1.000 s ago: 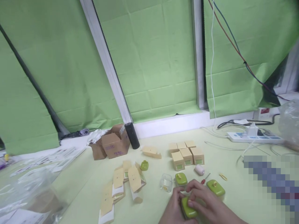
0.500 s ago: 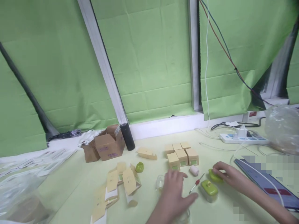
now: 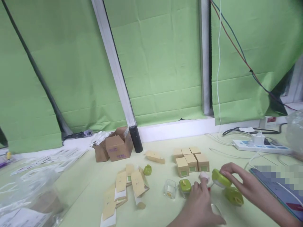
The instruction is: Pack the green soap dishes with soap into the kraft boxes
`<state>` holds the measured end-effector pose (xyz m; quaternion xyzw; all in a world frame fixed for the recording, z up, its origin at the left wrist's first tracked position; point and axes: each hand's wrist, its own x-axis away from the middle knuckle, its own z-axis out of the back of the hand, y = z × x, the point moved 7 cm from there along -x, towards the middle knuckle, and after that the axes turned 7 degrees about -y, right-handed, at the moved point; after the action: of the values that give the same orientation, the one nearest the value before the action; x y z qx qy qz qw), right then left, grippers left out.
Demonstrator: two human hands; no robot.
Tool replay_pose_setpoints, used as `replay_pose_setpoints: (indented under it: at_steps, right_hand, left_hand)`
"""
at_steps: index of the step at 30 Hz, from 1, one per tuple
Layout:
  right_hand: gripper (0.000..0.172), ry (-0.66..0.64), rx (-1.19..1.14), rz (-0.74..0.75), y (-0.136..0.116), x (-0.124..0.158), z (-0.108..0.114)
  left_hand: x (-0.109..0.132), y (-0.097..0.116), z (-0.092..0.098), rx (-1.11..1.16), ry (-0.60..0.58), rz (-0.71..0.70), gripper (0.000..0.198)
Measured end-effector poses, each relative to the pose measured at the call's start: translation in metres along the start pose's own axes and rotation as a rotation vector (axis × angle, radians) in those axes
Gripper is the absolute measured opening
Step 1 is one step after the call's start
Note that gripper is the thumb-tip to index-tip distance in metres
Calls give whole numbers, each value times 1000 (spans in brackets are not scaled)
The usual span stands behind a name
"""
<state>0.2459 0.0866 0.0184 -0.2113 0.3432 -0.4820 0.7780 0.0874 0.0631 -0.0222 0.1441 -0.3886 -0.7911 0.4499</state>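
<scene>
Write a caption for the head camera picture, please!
Right hand holds a green lid; left hand lies near a small glass jar, with little cardboard boxes behind.

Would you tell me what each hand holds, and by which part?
The right hand pinches a green oval plastic lid by its rim; for the left hand it cannot be told.

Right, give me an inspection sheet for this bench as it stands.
Surface: pale green table, small parts scattered on it.
Job's things: green lid held tilted; second green lid lies just right of it; clear jar uncapped.
Clutter: small cartons, flat cartons, brown box, plastic bags.
Hands: right hand grips the green lid; left hand hovers beside it, grasp unclear.
Cables: power strip with plugs; wires hanging.
Surroundings: green curtains.
</scene>
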Motion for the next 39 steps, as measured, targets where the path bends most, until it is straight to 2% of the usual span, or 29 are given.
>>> replay_pose_setpoints:
  at_steps: [1, 2, 4, 5, 7, 10, 12, 14, 17, 20, 23, 26, 29, 30, 32, 35, 39]
  right_hand:
    - [29, -18, 55, -17, 2, -5, 2]
    - [29, -55, 111, -32, 2, -11, 1]
    - [28, -135, 189, -30, -2, -20, -9]
    - [26, -158, 202, -10, -8, -24, -17]
    - [21, -182, 181, 53, -25, -31, -40]
    - [14, -225, 138, 136, -53, -40, -82]
    - [8, -230, 112, 170, -66, -45, -102]
    - [18, -205, 87, 177, -70, -47, -109]
    - [26, -131, 45, 131, -58, -45, -96]
    - [34, -48, 27, 46, -32, -42, -63]
    - [33, -34, 60, -11, -7, -42, -31]
    - [29, -53, 133, -39, 6, -45, -17]
    - [22, -40, 198, -26, 0, -50, -24]
    - [24, -40, 209, -3, -6, -53, -30]
    - [39, -61, 214, 68, -21, -61, -44]
    - [57, -109, 201, 186, -47, -75, -61]
    - [45, -131, 177, 297, -73, -87, -71]
  left_hand:
    - [9, 5, 12, 5, 26, -28, 103]
    - [18, 7, 25, 17, 58, -48, 94]
    - [31, 4, 54, 30, 163, -32, 63]
    - [35, -3, 66, 25, 203, 12, 57]
    - [37, -18, 81, 8, 241, 68, 68]
    - [29, -37, 81, 2, 235, 75, 91]
    - [23, -45, 75, -2, 240, 65, 94]
    - [21, -50, 69, -7, 252, 59, 91]
    - [24, -55, 64, -39, 232, 80, 84]
    - [26, -59, 66, -84, 196, 122, 84]
    - [17, -55, 84, -125, 226, 101, 89]
    - [-6, -52, 109, -174, 288, 66, 76]
    - [-33, -56, 122, -193, 263, 87, 70]
    - [-39, -56, 123, -195, 257, 91, 67]
    - [-42, -52, 123, -196, 269, 74, 61]
    - [-29, -34, 121, -185, 292, 3, 52]
    - [3, -16, 122, -193, 347, 9, 51]
